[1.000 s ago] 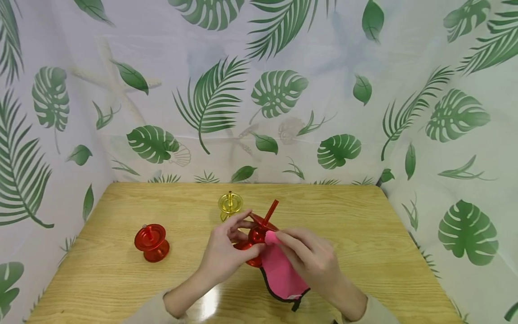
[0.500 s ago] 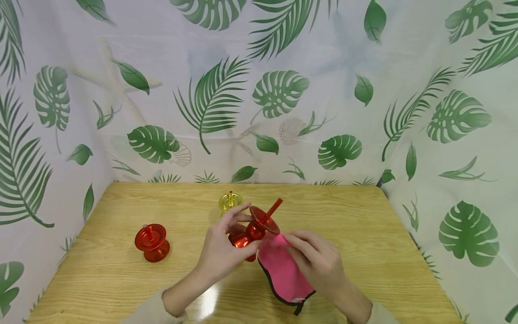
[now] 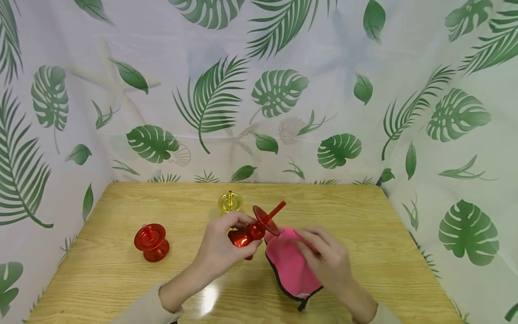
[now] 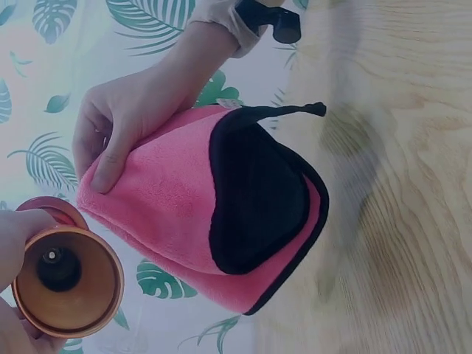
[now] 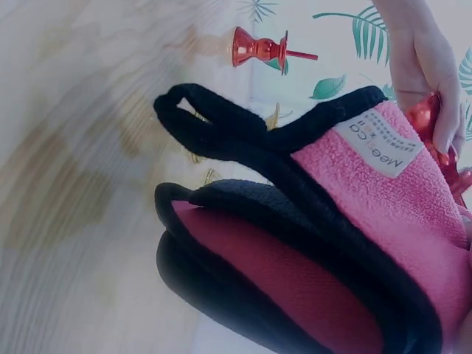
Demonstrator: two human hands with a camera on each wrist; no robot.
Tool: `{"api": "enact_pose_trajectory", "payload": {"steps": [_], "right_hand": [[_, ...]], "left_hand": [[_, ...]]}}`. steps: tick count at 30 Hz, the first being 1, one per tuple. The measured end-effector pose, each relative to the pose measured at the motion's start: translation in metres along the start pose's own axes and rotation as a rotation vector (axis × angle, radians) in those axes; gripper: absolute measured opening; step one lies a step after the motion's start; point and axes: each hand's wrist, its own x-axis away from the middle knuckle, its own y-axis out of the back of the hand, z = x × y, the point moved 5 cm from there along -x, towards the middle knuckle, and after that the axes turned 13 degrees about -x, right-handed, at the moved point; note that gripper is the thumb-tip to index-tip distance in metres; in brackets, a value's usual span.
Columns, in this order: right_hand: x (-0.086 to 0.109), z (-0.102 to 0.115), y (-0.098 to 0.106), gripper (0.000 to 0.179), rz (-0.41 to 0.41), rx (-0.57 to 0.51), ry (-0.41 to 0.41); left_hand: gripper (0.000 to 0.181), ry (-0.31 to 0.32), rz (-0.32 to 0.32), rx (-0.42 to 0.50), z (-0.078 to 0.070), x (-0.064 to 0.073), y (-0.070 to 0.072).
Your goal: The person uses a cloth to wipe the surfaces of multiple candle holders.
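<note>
My left hand [image 3: 220,245] grips a shiny red candlestick [image 3: 242,238] round its body, above the table. It is tilted, its dish and thin rod slanting up to the right. In the left wrist view its hollow, copper-coloured base [image 4: 29,299] faces the camera. My right hand [image 3: 329,258] pinches a pink cloth [image 3: 289,261] with black edging, just right of the candlestick. The cloth's top lies at the dish's lower edge; whether they touch I cannot tell. In the right wrist view the cloth shows a white label [image 5: 380,144] and a black loop [image 5: 195,122].
A second red candlestick [image 3: 155,252] stands upright on the left of the wooden table [image 3: 364,216]. Behind my left hand is a gold candlestick [image 3: 230,202], its lower part partly hidden. Leaf-patterned cloth walls [image 3: 226,166] enclose the table's back and sides.
The red candlestick in my left hand has tipped further to the right. My right hand has drawn the pink cloth from its stem rightward to the dish's edge.
</note>
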Motion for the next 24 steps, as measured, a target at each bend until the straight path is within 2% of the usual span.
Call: {"api": "enact_pose_trajectory", "payload": {"steps": [3, 6, 7, 11, 15, 19, 24], "right_hand": [[-0.002, -0.005, 0.003, 0.033, -0.001, -0.01, -0.069], [-0.005, -0.01, 0.006, 0.016, 0.008, -0.019, -0.155], [-0.006, -0.012, 0.007, 0.015, 0.015, -0.016, -0.182], [-0.01, -0.021, 0.008, 0.034, 0.057, -0.004, -0.283], [-0.009, -0.034, 0.005, 0.027, 0.112, -0.07, -0.429], [-0.008, -0.044, 0.0, 0.022, 0.172, -0.121, -0.529], [-0.012, -0.052, -0.007, 0.017, 0.27, -0.17, -0.59]], "left_hand": [[0.036, -0.07, 0.003, -0.055, -0.002, 0.001, 0.0], [0.037, -0.153, -0.012, -0.125, -0.003, 0.002, 0.0], [0.037, -0.181, -0.017, -0.15, -0.004, 0.003, 0.0], [0.038, -0.303, -0.046, -0.277, -0.006, 0.007, -0.002], [0.039, -0.401, -0.045, -0.372, -0.006, 0.012, -0.007], [0.04, -0.462, -0.015, -0.423, -0.007, 0.017, -0.013], [0.041, -0.509, 0.024, -0.47, -0.006, 0.024, -0.021]]}}
